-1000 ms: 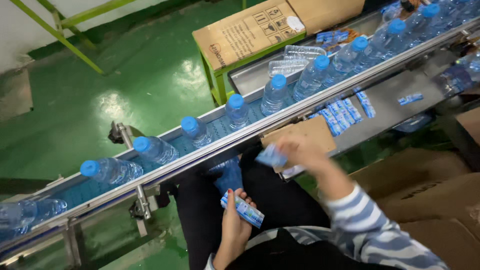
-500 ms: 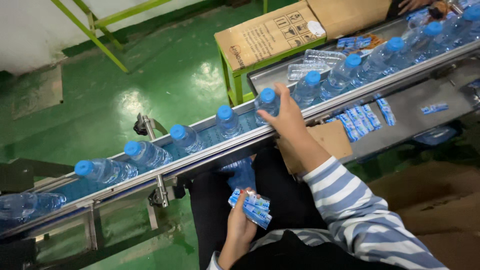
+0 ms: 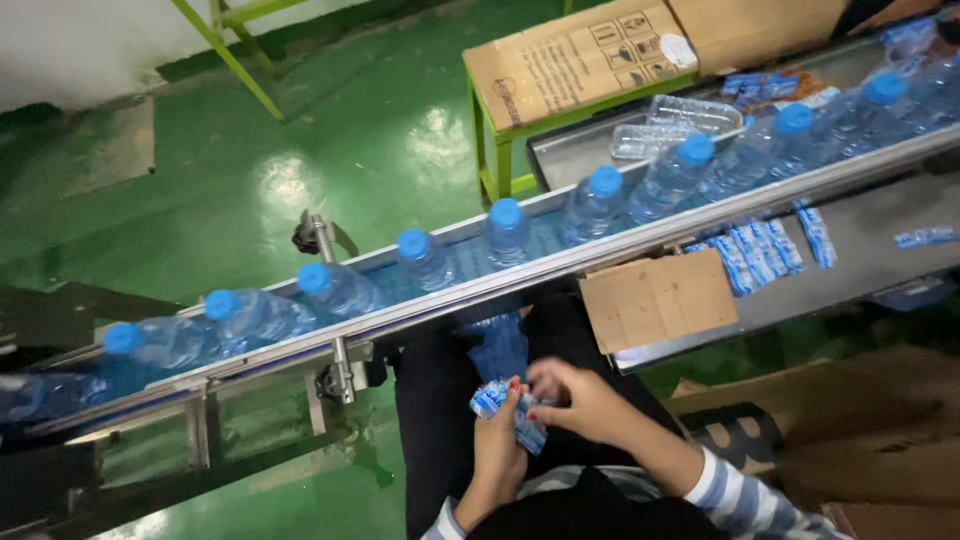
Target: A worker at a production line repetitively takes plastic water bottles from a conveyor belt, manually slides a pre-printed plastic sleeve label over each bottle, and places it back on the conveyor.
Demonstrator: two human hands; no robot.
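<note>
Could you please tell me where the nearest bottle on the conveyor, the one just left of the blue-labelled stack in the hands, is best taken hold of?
Probably by the blue cap and neck of that bottle, coming from above on the near side. It stands upright, its cap rises clear of the conveyor rail, and neighbouring bottles flank its body, so the top is the freest part for a grip.

Bright overhead light throws white glare on the green floor [image 3: 300,180] well beyond the fingers [image 3: 545,385]; fingers and frame edges are softly motion-blurred.
</note>
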